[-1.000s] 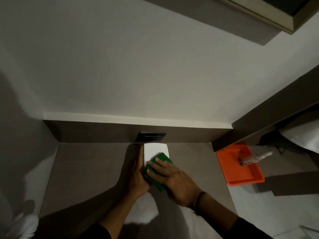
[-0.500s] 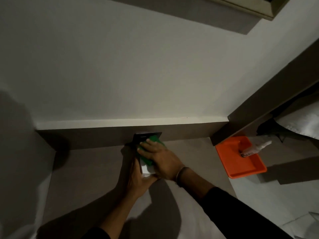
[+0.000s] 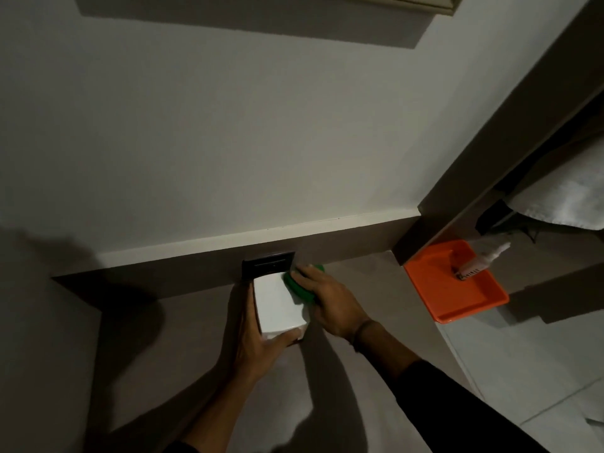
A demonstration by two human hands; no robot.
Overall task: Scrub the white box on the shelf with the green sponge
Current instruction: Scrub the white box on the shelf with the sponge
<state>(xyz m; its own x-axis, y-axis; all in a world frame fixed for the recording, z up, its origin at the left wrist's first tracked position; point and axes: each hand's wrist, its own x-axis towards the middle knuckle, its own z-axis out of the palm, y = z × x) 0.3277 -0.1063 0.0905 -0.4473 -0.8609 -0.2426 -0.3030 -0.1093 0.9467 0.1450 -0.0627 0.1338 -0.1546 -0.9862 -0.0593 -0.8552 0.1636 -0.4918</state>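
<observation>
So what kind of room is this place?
Probably a bedroom or hotel room. A built-in shelf runs along a plain wall, with a wall socket behind the white box, and white bedding lies to the right.

The white box [image 3: 277, 302] held in the left hand [image 3: 253, 341] looks like smooth, matt card. Under the right hand [image 3: 330, 302], the green sponge [image 3: 295, 284] has a dull, slightly coarse face. The shelf [image 3: 183, 338] beneath both hands is a flat, matt grey-brown laminate. Just beyond the fingertips, a black plate [image 3: 268, 264] has a faint plastic sheen. Well to the right of the right hand, the orange tray [image 3: 457, 299] is smooth plastic, and a white towel [image 3: 562, 197] looks like nubbly cloth.
</observation>
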